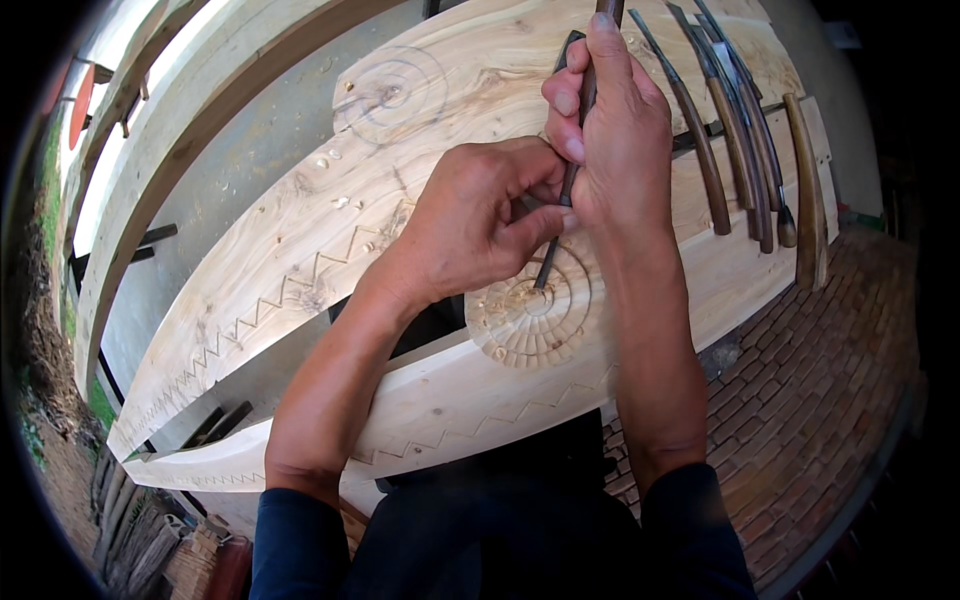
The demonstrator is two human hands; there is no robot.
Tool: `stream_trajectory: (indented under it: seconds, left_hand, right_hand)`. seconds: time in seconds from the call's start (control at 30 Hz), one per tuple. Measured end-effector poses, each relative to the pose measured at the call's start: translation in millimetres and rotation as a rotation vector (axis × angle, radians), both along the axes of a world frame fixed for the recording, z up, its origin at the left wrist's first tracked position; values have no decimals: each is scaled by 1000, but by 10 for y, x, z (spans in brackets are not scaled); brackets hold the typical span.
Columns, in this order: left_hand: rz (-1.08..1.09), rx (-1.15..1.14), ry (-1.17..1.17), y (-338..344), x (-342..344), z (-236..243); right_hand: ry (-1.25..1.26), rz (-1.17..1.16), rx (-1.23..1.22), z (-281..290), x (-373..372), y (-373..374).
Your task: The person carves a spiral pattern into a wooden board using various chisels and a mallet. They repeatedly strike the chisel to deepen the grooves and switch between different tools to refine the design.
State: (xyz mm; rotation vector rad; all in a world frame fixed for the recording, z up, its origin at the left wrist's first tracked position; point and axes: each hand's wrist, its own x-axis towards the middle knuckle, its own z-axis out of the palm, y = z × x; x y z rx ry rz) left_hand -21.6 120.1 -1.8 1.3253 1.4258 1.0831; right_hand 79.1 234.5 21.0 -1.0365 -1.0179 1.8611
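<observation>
A carving gouge (546,265) with a wooden handle slants down between my hands. My right hand (628,140) is closed around its handle, with the thumb stretched along it. Lower down, my left hand (470,210) pinches the metal shank between thumb and fingers. The tool's tip touches a round carved rosette (530,325) near its centre; rings and radiating cuts mark it, and small shavings lie on it. The rosette belongs to the pale near board (430,405), which has a zigzag line along its edge. Beside my right fingers shows a dark tool end (573,38), partly hidden.
Several wood-handled carving tools (735,130) and a lone wooden handle (805,190) lie at the right. The far board (270,225) carries a drawn circle (390,95), a zigzag and shavings. Curved timbers (170,150) stand at left; brick paving (790,400) is below right.
</observation>
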Motion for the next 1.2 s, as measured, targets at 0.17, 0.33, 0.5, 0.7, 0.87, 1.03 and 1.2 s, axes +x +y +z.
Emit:
stream_trajectory:
  seconds: [0.17, 0.33, 0.5, 0.7, 0.87, 1.03, 1.2]
  left_hand:
    - [-4, -15, -41, 12, -20, 45]
    - [51, 34, -244, -38, -56, 42]
    - [73, 18, -264, -28, -40, -68]
    - [22, -52, -239, -32, -24, 32]
    - [41, -56, -278, -30, -8, -28]
    - [24, -44, -221, -32, -31, -37]
    - [15, -15, -210, -31, -38, -36]
  right_hand:
    - [-37, 4, 8, 52, -34, -42]
    - [231, 147, -236, 181, 58, 32]
    - [148, 41, -13, 183, 170, 173]
    - [74, 71, 14, 143, 90, 94]
    - [58, 83, 53, 104, 66, 67]
    - [37, 52, 68, 85, 39, 15]
    - [22, 36, 51, 67, 2, -39]
